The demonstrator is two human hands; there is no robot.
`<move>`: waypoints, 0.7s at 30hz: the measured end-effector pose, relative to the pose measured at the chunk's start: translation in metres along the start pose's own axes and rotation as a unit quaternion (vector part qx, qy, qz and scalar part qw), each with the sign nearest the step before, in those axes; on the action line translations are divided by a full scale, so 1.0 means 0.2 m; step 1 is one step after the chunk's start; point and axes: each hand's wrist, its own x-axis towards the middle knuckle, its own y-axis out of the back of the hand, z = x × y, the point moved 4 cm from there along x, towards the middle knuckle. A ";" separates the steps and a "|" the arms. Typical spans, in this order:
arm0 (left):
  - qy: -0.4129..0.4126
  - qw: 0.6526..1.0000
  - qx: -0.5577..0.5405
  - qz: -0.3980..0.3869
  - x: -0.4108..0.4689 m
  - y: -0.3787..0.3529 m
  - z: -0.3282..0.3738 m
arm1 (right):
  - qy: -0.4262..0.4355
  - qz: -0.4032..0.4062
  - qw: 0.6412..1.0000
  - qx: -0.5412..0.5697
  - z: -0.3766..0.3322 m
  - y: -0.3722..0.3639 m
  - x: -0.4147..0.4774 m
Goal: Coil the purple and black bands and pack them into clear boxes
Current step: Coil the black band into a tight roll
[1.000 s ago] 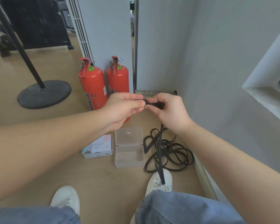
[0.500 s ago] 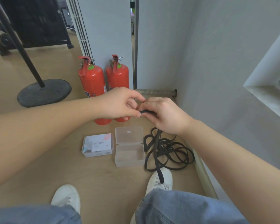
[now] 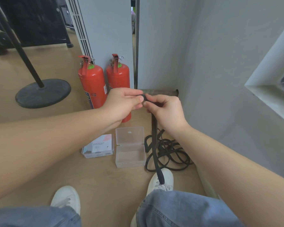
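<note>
Black band point(image 3: 154, 136), rolled small at one end, pinched between the fingertips of both hands. Hangs from under the right fingers straight down as a flat strap, lower end seen against the right shoe point(image 3: 164, 177). Lies otherwise in a loose tangle on the floor point(image 3: 105, 181), below the right wrist.

Left hand point(image 3: 123, 102): thumb and forefinger curled narrow, pinching the roll from the left. Right hand point(image 3: 167, 110): fingers curled in, gripping the roll and the strap just beneath it. Fingertips of both hands close together at the roll; touching or not, cannot tell.

Below the fingers, on the floor: clear box point(image 3: 129, 154), open, lid laid flat on the side toward the fingers, just left of the tangle. Beside it, below the left wrist: second clear box point(image 3: 97, 146), closed, printed card inside, something dark under the card, cannot tell what.

Behind the left fingers: two red fire extinguishers point(image 3: 93, 84), upright, side by side. Just beyond the fingertips: rusty pipe point(image 3: 161, 92) along the wall foot. Well left of the left hand: black stand base point(image 3: 43, 93) with a slanting pole.
</note>
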 end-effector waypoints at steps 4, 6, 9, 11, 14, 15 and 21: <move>0.039 0.998 -0.051 0.011 0.00 -0.05 -0.04 | 0.152 0.052 0.973 -0.167 -0.04 0.03 0.00; 0.047 0.998 -0.041 -0.009 0.01 -0.07 -0.04 | 0.224 0.049 0.950 -0.212 -0.05 0.05 0.01; 0.062 0.996 -0.009 -0.057 0.02 -0.06 -0.01 | 0.265 0.006 0.938 -0.224 -0.05 0.09 0.04; 0.060 0.989 0.078 -0.113 0.04 -0.03 0.02 | 0.299 -0.058 0.922 -0.240 -0.06 0.11 0.06; 0.027 0.935 0.297 -0.195 0.05 0.02 0.03 | 0.370 -0.168 0.868 -0.284 -0.09 0.07 0.06; 0.011 0.910 0.360 -0.204 0.05 0.02 0.03 | 0.381 -0.189 0.855 -0.296 -0.09 0.06 0.06; -0.089 0.872 0.447 -0.178 0.02 0.03 0.01 | 0.314 -0.164 0.901 -0.249 -0.07 0.05 0.05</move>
